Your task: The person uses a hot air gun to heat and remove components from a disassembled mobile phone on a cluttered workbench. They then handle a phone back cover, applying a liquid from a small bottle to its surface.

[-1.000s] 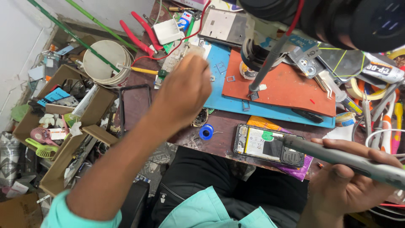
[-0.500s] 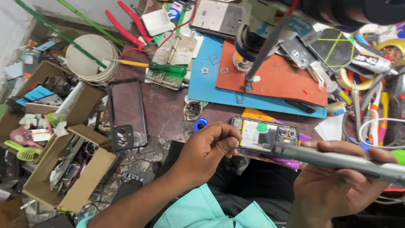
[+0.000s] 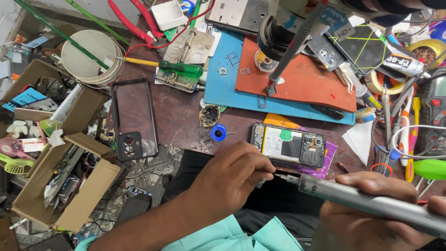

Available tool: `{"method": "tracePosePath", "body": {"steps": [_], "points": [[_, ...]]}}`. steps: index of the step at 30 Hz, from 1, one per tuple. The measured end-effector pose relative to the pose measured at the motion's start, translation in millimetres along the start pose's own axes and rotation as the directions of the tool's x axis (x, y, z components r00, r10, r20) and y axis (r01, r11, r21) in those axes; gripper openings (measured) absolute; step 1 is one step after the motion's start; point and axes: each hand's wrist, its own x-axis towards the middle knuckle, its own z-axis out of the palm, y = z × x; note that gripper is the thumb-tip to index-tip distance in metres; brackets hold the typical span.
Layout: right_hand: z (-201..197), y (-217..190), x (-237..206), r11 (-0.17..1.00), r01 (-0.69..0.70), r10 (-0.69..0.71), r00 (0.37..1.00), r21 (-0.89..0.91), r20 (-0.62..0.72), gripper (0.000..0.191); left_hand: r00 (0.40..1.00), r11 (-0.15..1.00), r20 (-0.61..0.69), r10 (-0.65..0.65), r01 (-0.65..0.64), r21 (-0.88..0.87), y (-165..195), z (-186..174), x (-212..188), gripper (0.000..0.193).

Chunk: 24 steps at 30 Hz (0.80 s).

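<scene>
My right hand (image 3: 367, 218) grips a grey pen-shaped electric screwdriver (image 3: 362, 197) at the lower right, its tip pointing left. My left hand (image 3: 232, 179) meets that tip (image 3: 278, 175) with thumb and fingertips pinched around the thin bit. Just beyond both hands an opened smartphone (image 3: 288, 145) lies back-off on the dark bench, its battery and circuit board exposed, resting on a purple and orange sheet. Whatever small part sits between my left fingertips is hidden.
A black-rimmed clear phone case (image 3: 132, 118) lies at left, a small blue spool (image 3: 218, 133) beside the phone. Farther back are a blue mat (image 3: 223, 88), a red-orange mat (image 3: 302, 83), a green-handled screwdriver (image 3: 181, 69) and a white tub (image 3: 88, 56). Cardboard boxes (image 3: 88, 181) crowd the left, tools the right.
My left hand has come back from the far side of the bench toward me and now pinches the screwdriver's tip. My right hand kept hold of the screwdriver.
</scene>
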Motion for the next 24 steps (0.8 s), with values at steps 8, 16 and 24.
{"method": "tracePosePath", "body": {"steps": [8, 16, 24], "points": [[-6, -7, -6, 0.996, -0.033, 0.031, 0.999, 0.086, 0.017, 0.039, 0.996, 0.989, -0.027, 0.089, -0.086, 0.117, 7, -3, 1, 0.023], [13, -28, 34, 0.980, -0.058, -0.023, 0.916, 0.188, 0.401, 0.047, 0.993, 0.968, 0.013, 0.115, -0.115, 0.224, 0, -4, 1, 0.019], [22, -31, 22, 0.985, -0.121, 0.061, 0.913, 0.125, 0.404, 0.032, 0.997, 0.981, 0.009, 0.071, -0.071, 0.180, -8, -1, 2, 0.016]]}}
